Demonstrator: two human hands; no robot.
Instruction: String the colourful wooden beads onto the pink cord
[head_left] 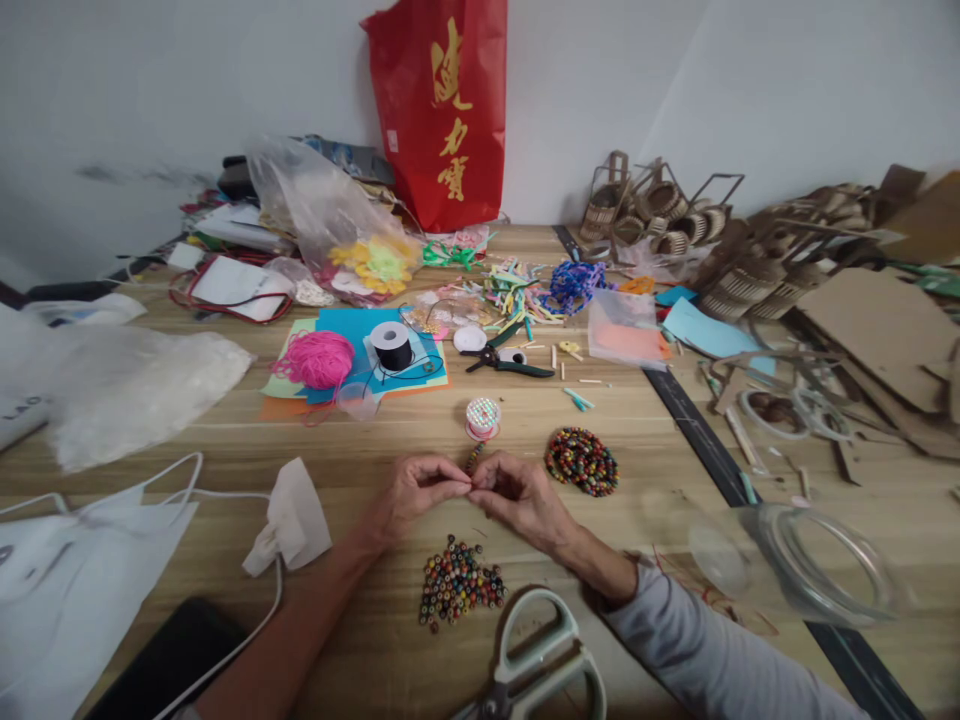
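My left hand (415, 492) and my right hand (519, 496) meet fingertip to fingertip over the wooden table (615, 430), both pinched shut. Between them runs a short strand of coloured beads (473, 459), which leads up toward a small spool of thread (482, 417). Whether each hand pinches a bead or the thread is too small to tell. A loose pile of coloured beads (459, 584) lies just below my hands. A flat coiled mat of beads (582, 461) rests to the right of my right hand.
Large scissors (537, 660) lie at the near edge. Pink yarn (318, 359), a black thread spool (391, 345) and pliers (505, 361) sit further back. Plastic bags (112, 385) crowd the left, cardboard pieces (870, 320) the right, a clear jar (817, 570) near right, a red bag (446, 105) behind.
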